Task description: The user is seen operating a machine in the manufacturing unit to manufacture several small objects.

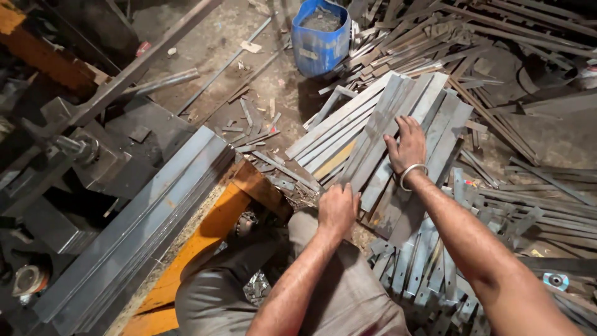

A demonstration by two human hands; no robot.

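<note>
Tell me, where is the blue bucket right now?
The blue bucket stands on the dirty floor at the top centre of the head view, just beyond the stack of flat metal strips.

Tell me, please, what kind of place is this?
Most likely a small metal fabrication workshop. Both hands, left hand and right hand, rest on a stack of cut flat steel strips. Offcut scrap litters the dirt floor, and a heavy machine stands at left.

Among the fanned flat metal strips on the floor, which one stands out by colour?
The yellowish strip, lying left of the left hand among the lower strips of the fan; every other strip there is bare grey steel.
</note>
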